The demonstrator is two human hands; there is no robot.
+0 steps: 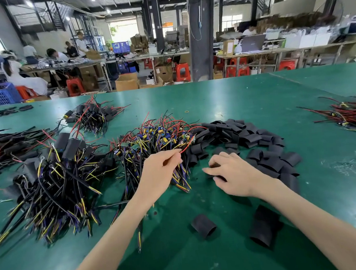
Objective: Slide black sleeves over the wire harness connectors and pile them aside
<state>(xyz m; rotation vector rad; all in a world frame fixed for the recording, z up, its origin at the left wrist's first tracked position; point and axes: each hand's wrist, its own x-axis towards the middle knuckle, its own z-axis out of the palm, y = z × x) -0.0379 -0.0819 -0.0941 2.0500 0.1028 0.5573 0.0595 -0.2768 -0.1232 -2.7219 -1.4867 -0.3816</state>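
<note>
The green table is stretching across the whole view. A sleeved harness pile is lying at near left, and a bare harness heap is sitting in the middle, with a spread of black sleeves touching its right side. The left hand is pinching a red wire at the heap's near edge. Just right of it, the right hand is curling its fingers around a single sleeve. Two loose sleeves are lying nearer, by the right forearm.
</note>
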